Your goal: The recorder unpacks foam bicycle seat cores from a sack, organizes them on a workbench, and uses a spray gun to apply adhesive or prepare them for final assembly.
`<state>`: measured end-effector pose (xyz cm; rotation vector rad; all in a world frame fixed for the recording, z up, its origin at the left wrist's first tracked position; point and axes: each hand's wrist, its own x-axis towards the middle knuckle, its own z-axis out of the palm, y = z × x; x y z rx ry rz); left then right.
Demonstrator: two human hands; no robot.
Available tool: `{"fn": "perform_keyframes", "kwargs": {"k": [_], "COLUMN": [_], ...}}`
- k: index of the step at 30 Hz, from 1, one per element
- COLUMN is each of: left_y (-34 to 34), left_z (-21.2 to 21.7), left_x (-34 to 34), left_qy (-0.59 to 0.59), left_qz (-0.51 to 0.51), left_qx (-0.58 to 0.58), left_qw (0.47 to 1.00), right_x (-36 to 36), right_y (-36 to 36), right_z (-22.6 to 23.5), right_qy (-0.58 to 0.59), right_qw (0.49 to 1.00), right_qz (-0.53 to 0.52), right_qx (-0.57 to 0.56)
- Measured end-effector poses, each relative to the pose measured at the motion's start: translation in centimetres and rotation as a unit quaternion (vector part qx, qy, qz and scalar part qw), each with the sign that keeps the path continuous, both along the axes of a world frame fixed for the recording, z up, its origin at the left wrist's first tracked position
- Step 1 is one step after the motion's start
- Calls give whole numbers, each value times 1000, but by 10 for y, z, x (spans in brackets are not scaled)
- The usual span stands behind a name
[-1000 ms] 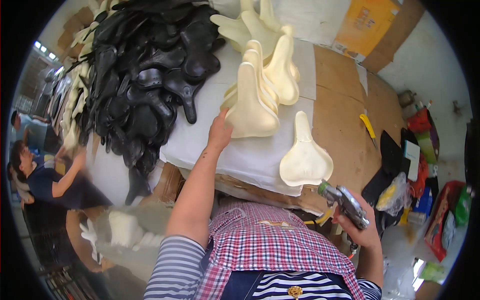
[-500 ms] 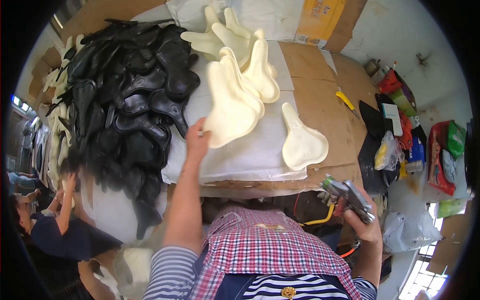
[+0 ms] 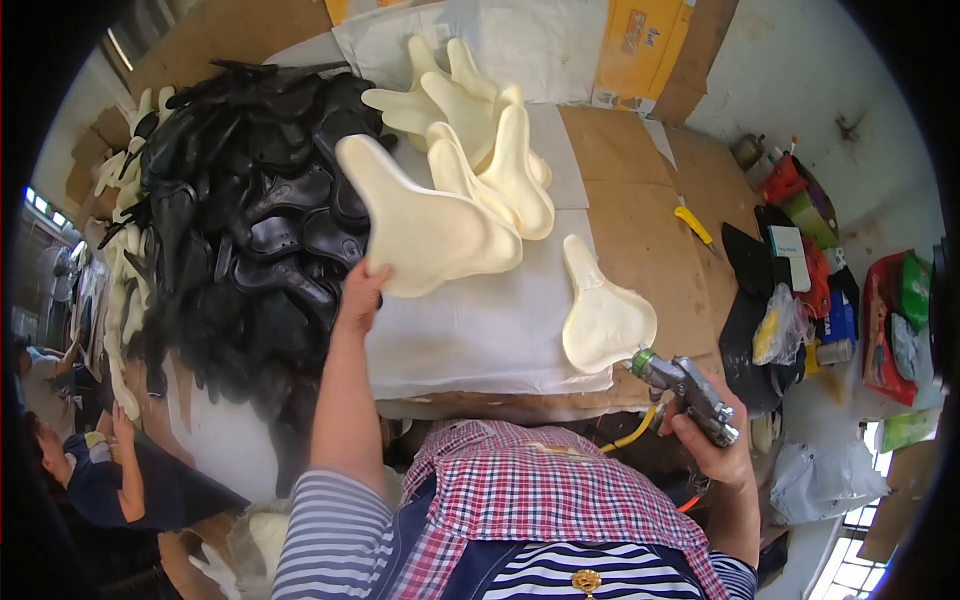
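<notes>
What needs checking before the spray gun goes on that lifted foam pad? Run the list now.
1. Left hand grips the lifted foam pad at its wide end: ok.
2. Right hand holds the spray gun: ok.
3. Nozzle aimed at the lifted pad: not ok, it points toward the single pad.
4. White sheet covers the table: ok.
5. Yellow hose free of snags: cannot tell.
</notes>
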<state>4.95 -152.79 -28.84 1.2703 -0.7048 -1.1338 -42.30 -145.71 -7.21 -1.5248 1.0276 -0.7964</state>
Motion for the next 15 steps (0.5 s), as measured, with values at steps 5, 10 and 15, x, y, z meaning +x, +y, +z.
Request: {"fn": "perform_keyframes", "kwargs": {"k": [5,10,15], "left_y": [-51,-39,-4], "left_z": [-25,-60,12], "left_x": [-31,-53,-49], "left_qy": [-75,-387,-398], "left_qz": [-64,-53,-104], "left_qx": [-33,-82,-44], "left_qw": [995,917,910], "right_x": [8,38,66], "right_y": [-21,-15,-14], "right_z": [-5,-4,-17], "right_qy": [-56,-59,-39], "right_qw": [998,997,999], "right_qz": [18,-23,-20], "right_qx": [-17,-37,-11]}}
